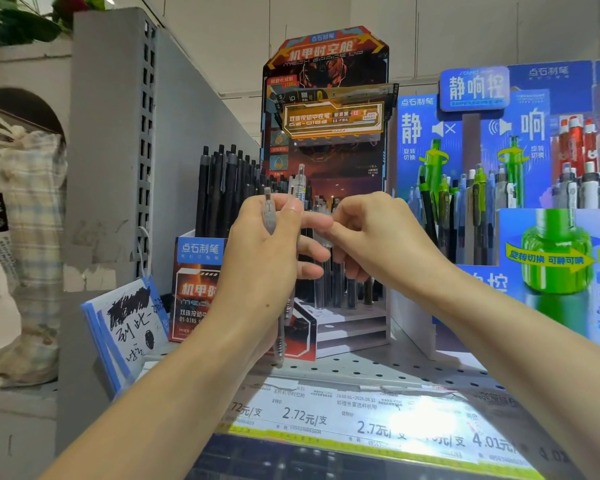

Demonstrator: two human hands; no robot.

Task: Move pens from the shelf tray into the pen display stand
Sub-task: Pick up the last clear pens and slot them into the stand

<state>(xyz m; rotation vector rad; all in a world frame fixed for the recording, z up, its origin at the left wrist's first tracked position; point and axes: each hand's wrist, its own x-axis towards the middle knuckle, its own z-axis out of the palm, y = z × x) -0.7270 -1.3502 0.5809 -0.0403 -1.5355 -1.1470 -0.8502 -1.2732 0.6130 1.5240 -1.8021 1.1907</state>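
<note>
My left hand [267, 251] grips a small bunch of translucent grey pens [280, 327], their tops sticking up above my fingers and their tips hanging near the shelf. My right hand [371, 237] meets it at the fingertips and pinches a clear pen [321, 230] out of the bunch. Both hands hover in front of the orange-and-black pen display stand [326, 116], whose stepped base [350, 323] holds a few upright dark pens. Left of the stand, a box [196, 289] is packed with black pens [222, 192].
A blue display [478, 140] with green and white pens stands at the right. A scribbled notepad [129, 323] leans at the left beside a grey perforated upright [146, 150]. Price labels [361, 420] run along the pegboard shelf's front edge. A cloth bag [14, 237] hangs far left.
</note>
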